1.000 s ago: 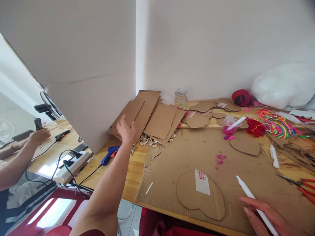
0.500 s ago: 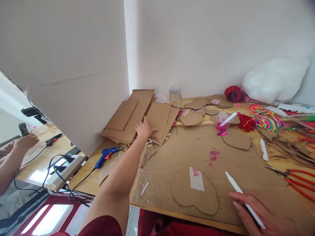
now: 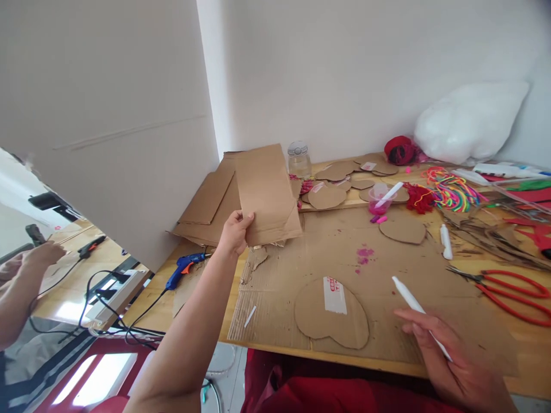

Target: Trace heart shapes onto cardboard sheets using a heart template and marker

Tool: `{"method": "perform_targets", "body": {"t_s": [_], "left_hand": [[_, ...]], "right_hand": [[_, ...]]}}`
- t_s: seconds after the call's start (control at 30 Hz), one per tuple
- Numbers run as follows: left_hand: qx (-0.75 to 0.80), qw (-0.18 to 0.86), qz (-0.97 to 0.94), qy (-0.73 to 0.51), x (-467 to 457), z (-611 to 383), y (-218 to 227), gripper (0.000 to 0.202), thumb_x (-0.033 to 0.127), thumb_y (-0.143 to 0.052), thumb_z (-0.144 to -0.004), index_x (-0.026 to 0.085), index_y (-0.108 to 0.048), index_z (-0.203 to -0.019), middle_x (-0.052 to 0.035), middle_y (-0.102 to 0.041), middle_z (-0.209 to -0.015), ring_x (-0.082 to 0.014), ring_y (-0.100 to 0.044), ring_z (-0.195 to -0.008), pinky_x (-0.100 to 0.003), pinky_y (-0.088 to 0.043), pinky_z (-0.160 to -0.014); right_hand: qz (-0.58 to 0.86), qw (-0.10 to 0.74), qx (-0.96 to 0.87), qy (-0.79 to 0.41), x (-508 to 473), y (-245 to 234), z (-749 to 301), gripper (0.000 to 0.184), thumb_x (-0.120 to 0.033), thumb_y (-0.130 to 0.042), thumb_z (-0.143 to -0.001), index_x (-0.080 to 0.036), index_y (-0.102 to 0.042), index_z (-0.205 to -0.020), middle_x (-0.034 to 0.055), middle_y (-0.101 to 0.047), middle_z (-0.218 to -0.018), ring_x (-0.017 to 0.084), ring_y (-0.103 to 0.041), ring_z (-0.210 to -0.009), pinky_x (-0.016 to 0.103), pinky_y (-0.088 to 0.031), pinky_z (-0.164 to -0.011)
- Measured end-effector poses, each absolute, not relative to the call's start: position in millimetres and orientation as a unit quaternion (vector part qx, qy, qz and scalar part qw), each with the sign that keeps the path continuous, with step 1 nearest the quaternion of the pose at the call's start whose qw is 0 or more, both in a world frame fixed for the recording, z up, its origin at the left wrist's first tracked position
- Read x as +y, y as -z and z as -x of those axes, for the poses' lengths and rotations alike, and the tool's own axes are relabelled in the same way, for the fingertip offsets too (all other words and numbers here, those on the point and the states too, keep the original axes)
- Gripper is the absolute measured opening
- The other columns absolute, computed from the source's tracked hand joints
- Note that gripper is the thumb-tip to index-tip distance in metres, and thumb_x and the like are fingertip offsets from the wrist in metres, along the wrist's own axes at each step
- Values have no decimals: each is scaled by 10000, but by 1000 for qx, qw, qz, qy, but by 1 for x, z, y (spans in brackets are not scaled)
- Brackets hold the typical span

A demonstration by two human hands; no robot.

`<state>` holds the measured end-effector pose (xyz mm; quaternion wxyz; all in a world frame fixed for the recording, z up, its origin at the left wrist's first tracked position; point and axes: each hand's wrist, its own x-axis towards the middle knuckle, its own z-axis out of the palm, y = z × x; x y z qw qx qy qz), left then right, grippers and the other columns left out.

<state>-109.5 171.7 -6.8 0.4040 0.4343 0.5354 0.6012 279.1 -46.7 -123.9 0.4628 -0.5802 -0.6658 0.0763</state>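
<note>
My left hand [image 3: 236, 230] pinches the lower left corner of a cardboard sheet [image 3: 264, 192], which is tilted up in front of a pile of other cardboard pieces [image 3: 205, 198]. My right hand [image 3: 443, 350] holds a white pen [image 3: 408, 297] between thumb and fingers, its tip pointing up and left over the cardboard mat [image 3: 275, 298]. Between my hands lies a heart-shaped cardboard cutout [image 3: 312, 312] with a strip of printed tape on it.
A blue glue gun [image 3: 183, 271] lies left of my arm. Red-handled scissors [image 3: 508, 287] rest at the right. Behind are a glass jar [image 3: 299, 160], more cardboard cutouts [image 3: 327, 197], a pink cup [image 3: 381, 201], coloured cords [image 3: 456, 189] and a white stuffing bag [image 3: 469, 123]. Another person's hand [image 3: 43, 255] shows far left.
My left hand has closed on a cardboard sheet and lifted it from the pile, tilting it up. My right hand still holds the pen. The view has shifted slightly.
</note>
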Motion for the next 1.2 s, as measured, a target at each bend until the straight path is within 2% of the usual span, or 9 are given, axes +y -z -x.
{"method": "perform_targets", "body": {"t_s": [0.1,0.2,0.43,0.63,0.73,0.87,0.97,1.1,1.2], "left_hand": [[475,473,-405,-621,139,87,12,531,410,-979,-560,206,-616,-889,-19,-761,-979,-172,-707,-963,-341,-577,-946],[439,533,-382,-614,105,59,21,541,374,-974,-568,216,-644,-967,-41,-769,-1082,-173,-712,-1018,-302,-587,-921],[397,645,-290,-585,28,-2,46,482,243,-948,-656,209,-650,-1033,-55,-759,-1161,-150,-716,-1043,-242,-602,-898],[411,683,-314,-516,-8,-10,49,546,309,-959,-659,222,-601,-1062,-9,-738,-1035,-138,-729,-841,-271,-638,-750],[440,643,-336,-529,-5,16,46,525,409,-951,-654,235,-550,-944,73,-645,-821,-98,-700,-690,-217,-608,-633],[480,613,-347,-523,1,47,45,521,463,-914,-695,245,-559,-1009,38,-703,-910,-101,-718,-695,-175,-554,-571],[498,582,-393,-510,-3,53,52,539,524,-892,-710,239,-566,-1030,15,-720,-849,-136,-714,-674,-217,-566,-578],[537,372,-603,-458,-15,49,70,384,529,-766,-850,228,-682,-1073,-78,-761,-1011,-241,-740,-956,-385,-632,-825],[498,205,-762,-360,-21,42,83,458,457,-734,-899,256,-667,-1305,-123,-682,-1353,-311,-608,-1318,-533,-499,-1134]], "right_hand": [[579,478,-644,-144,-51,120,-276,287,-406,-500,-1042,-326,-730,-1193,26,-768,-945,195,-741,-888,339,-557,-846],[599,473,-611,-211,-47,109,-275,323,-471,-526,-1028,-291,-714,-1221,57,-769,-1025,217,-737,-946,368,-553,-889],[503,552,-465,-476,-20,59,-243,526,-653,-688,-878,-236,-683,-1198,67,-730,-998,201,-712,-829,274,-501,-573],[529,557,-384,-512,-6,47,-234,556,-651,-841,-682,-225,-703,-1010,10,-685,-765,138,-571,-587,261,-440,-474],[573,528,-402,-480,-7,48,-252,535,-592,-876,-655,-227,-700,-1004,7,-680,-725,132,-536,-530,265,-397,-432],[642,453,-411,-463,-10,48,-281,625,-544,-899,-653,-215,-691,-1142,-20,-646,-650,118,-476,-475,257,-337,-404],[599,454,-447,-486,-8,47,-297,573,-576,-911,-622,-212,-710,-1016,7,-706,-769,122,-545,-548,246,-366,-436],[569,573,-381,-450,-1,46,-315,548,-525,-967,-526,-240,-686,-900,-4,-725,-863,157,-648,-728,271,-515,-605],[575,613,-360,-405,3,50,-326,519,-517,-967,-509,-256,-663,-839,-17,-699,-820,153,-628,-709,285,-522,-627]]}}
